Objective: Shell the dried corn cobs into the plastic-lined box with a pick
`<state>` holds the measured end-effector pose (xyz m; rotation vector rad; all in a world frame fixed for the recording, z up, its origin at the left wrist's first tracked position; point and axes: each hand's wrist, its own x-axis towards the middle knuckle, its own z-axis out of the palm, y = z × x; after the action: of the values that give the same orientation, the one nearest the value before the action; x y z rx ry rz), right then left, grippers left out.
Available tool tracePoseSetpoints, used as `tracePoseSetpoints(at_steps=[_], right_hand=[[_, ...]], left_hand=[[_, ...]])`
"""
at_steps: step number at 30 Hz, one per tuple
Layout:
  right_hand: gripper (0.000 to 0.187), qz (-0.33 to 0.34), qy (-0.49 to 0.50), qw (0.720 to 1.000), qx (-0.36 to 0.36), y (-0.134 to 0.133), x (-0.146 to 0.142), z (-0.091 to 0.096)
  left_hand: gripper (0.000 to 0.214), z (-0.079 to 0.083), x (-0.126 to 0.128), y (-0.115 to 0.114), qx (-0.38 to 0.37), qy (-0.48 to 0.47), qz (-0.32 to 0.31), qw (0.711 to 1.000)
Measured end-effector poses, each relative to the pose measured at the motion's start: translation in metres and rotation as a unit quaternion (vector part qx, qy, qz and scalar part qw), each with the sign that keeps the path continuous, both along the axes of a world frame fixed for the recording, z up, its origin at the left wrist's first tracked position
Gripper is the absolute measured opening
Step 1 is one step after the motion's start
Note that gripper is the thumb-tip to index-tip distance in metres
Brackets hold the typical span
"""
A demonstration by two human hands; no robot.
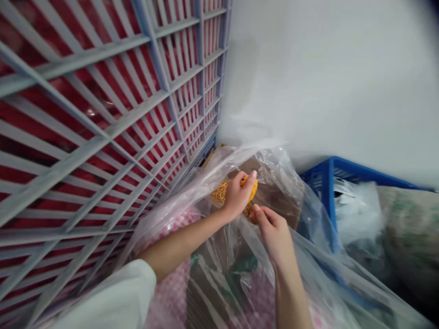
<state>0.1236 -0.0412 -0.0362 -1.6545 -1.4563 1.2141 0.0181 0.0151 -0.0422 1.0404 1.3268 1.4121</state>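
The person's left hand [238, 196] is closed around a bumpy yellow-orange object [219, 192], which sits inside a clear plastic bag [219, 167], in front of a cardboard box [277, 196]. The right hand [274, 237] is half closed, its fingertips [257, 211] at the object's lower end; whether it grips the object cannot be told. A pink checked cloth [168, 292] lies below the arms, and a white sleeve [109, 297] shows at lower left. A grey-blue crate [103, 137] with red contents stands to the left, a blue crate [327, 192] to the right, and a white wall [325, 77] behind.
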Motion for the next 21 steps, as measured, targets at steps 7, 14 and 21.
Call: tracePoseSetpoints(at_steps=[7,14,21], right_hand=[[0.037,-0.103,-0.116,0.987,0.031,-0.008,-0.027,0.0],[0.041,-0.149,0.017,0.988,0.037,-0.003,-0.004,0.002],[0.038,0.0,0.024,1.0,0.008,-0.003,-0.004,0.023]], left_hand=[[0.038,-0.015,0.012,-0.009,-0.003,-0.038,0.083,0.996],[0.036,-0.003,-0.001,0.003,-0.011,-0.169,0.099,0.981],[0.038,0.002,-0.011,0.019,-0.095,-0.27,0.065,0.956]])
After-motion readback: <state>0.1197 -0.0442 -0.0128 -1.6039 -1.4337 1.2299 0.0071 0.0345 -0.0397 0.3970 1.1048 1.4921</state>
